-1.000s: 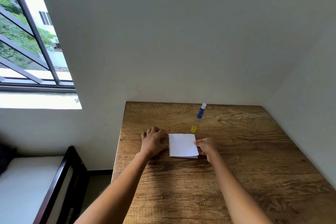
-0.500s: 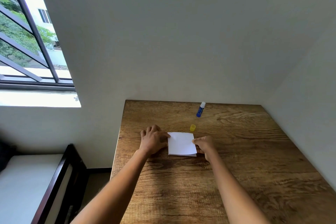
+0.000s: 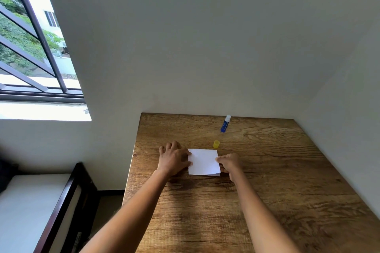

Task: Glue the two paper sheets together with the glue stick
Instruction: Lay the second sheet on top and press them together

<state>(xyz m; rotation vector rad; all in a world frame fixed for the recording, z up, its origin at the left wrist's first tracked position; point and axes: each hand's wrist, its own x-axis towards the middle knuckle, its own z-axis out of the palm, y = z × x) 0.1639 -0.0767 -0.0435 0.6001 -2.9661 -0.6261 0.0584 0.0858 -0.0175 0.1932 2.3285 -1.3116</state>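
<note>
From my seat, nearest in are both forearms reaching out over the brown wood-grain desk point(image 3: 267, 201). The left hand point(image 3: 173, 158) lies flat with fingers spread, its thumb side touching the left edge of the small white square paper sheets point(image 3: 203, 162). The right hand point(image 3: 229, 162) has its fingers curled at the right edge; I read that as a pinch on the sheets, though the contact is small. The sheets lie stacked between my hands, a lower corner peeking out at the near right. Just beyond the right hand stands the small yellow plastic cap point(image 3: 216, 144); farther off lies the blue glue stick point(image 3: 225, 123), uncapped. I judge the gluing done and the aligning and pressing under way; recapping remains.
</note>
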